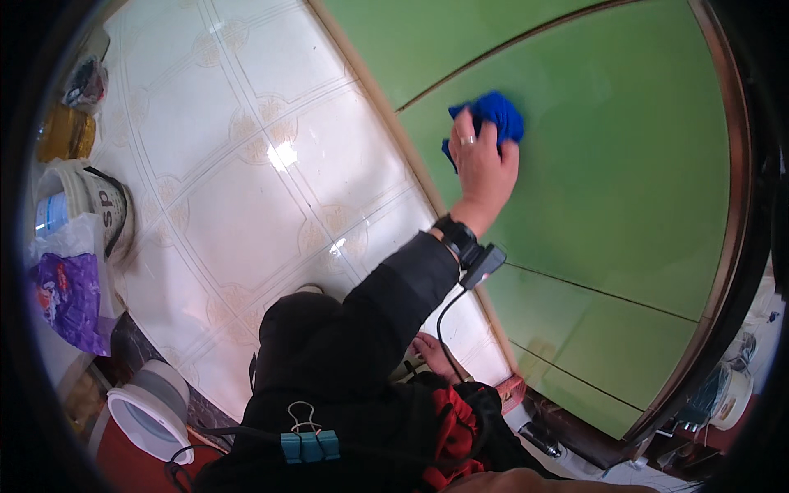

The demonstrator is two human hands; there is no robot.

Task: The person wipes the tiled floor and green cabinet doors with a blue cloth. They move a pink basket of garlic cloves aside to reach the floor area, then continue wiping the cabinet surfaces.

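Observation:
My left hand (484,169) presses a bunched blue cloth (498,114) against a glossy green cabinet front (622,185). The back of the hand faces me, and one finger wears a ring. A black strap (456,237) circles that wrist, with a small dark device (484,266) on it and a cable running down. Lower down, partly behind my left forearm, my right hand (436,356) shows near my body. The sleeve and forearm hide much of it, so its grip cannot be made out.
Patterned pale floor tiles (246,203) border the cabinet's beige bottom trim. Along the left stand a jar of yellow liquid (74,132), a white bucket (114,206), a purple package (71,302) and a grey-white basin (154,394). A red plastic basket (511,393) sits by the cabinet's lower corner.

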